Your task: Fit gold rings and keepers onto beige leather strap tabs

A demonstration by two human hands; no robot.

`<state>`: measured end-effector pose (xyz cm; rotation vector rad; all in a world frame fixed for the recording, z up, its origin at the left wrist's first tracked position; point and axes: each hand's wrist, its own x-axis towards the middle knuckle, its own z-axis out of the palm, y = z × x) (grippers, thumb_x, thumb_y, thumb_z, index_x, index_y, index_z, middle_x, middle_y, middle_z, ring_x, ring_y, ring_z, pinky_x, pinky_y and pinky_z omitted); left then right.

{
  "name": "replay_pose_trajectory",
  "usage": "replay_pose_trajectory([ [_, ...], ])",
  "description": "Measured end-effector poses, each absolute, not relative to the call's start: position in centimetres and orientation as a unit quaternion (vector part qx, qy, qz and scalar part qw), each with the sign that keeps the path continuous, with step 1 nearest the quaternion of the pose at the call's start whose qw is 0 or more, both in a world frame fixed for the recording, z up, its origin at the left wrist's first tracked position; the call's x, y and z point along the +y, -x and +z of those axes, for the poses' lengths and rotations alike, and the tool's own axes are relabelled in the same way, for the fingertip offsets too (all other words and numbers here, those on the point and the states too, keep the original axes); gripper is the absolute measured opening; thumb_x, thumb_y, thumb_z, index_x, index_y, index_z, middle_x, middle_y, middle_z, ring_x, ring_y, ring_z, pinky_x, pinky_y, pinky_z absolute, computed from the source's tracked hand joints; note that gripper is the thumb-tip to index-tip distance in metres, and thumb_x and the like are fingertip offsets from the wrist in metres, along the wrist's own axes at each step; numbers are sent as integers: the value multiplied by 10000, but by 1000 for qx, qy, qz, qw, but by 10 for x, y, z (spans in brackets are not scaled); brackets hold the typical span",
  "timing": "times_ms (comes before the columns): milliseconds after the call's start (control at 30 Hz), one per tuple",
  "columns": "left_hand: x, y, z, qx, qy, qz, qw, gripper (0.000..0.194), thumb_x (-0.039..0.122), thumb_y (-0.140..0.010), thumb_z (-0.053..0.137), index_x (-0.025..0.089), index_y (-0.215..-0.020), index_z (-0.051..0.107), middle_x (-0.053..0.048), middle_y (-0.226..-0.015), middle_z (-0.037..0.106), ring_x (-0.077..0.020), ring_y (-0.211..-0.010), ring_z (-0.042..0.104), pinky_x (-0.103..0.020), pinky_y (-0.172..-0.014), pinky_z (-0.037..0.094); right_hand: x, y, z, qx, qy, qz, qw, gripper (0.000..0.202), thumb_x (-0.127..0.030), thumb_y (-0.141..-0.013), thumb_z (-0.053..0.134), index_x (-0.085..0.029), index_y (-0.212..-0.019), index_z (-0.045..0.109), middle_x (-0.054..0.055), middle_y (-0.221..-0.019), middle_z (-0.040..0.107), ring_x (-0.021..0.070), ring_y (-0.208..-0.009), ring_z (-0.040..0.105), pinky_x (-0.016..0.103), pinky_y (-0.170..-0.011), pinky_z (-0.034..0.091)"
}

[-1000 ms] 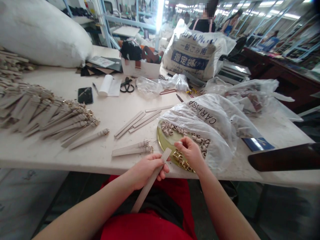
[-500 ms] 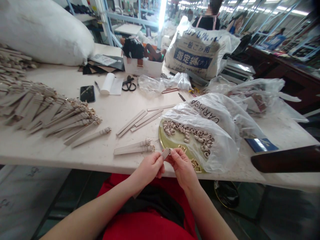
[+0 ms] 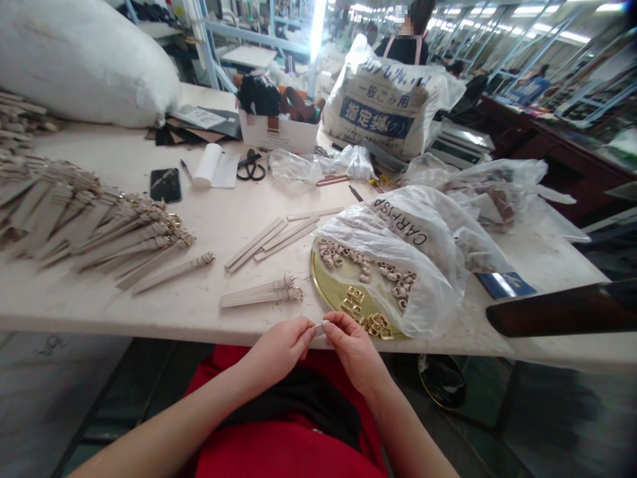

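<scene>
My left hand [image 3: 286, 342] pinches a beige strap [image 3: 319, 328] near its end, at the front edge of the table. Close beside it, my right hand [image 3: 351, 342] has its fingers closed at the tip of the same strap; whether a small loop is between them is too small to tell. Just beyond my hands lies a green round tray [image 3: 326, 291] with gold buckles [image 3: 377, 324] and small beige loops [image 3: 365, 270], partly covered by a clear plastic bag [image 3: 438, 285]. Straps with buckles [image 3: 261, 293] lie left of the tray.
Several flat strips [image 3: 255, 244] lie mid-table. A large heap of straps [image 3: 99, 219] fills the left. Behind are a phone [image 3: 166, 185], scissors [image 3: 251, 167], a white box [image 3: 279, 133] and a full sack [image 3: 381, 106]. A dark bar [image 3: 562, 311] juts in from the right.
My hands have moved slightly down and left in the view, toward the table's edge. More of the gold buckles on the tray now shows. The whole view has shifted a little.
</scene>
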<state>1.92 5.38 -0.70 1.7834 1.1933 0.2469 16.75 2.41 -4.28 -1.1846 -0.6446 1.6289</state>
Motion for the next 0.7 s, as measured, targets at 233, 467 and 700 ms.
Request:
replay_pose_trajectory([
  [233, 41, -9, -7, 445, -616, 105, 641, 397, 278, -826, 374, 167, -1207, 370, 41, -641, 531, -99, -505, 483, -209, -537, 364, 22, -165, -43, -242, 466, 680, 512, 201, -304, -675, 696, -192, -788, 572, -45, -672, 520, 85, -582, 455, 210, -593, 383],
  [467, 45, -10, 1, 445, -615, 212, 615, 478, 398, -827, 419, 141, -1229, 436, 8, -643, 511, -134, -629, 470, -215, -595, 354, 16, -157, -37, -420, 478, 639, 432, 187, -380, -786, 554, -194, -798, 571, -11, -676, 538, 134, -623, 496, 257, -618, 421],
  [700, 54, -14, -11, 486, -645, 219, 548, 303, 394, -849, 330, 167, -766, 513, 35, -567, 421, -118, -566, 404, -207, -518, 294, 76, -219, -35, -638, 694, 218, 252, 150, -261, -788, 523, -170, -874, 606, 98, -922, 568, 224, -857, 512, 343, -811, 353],
])
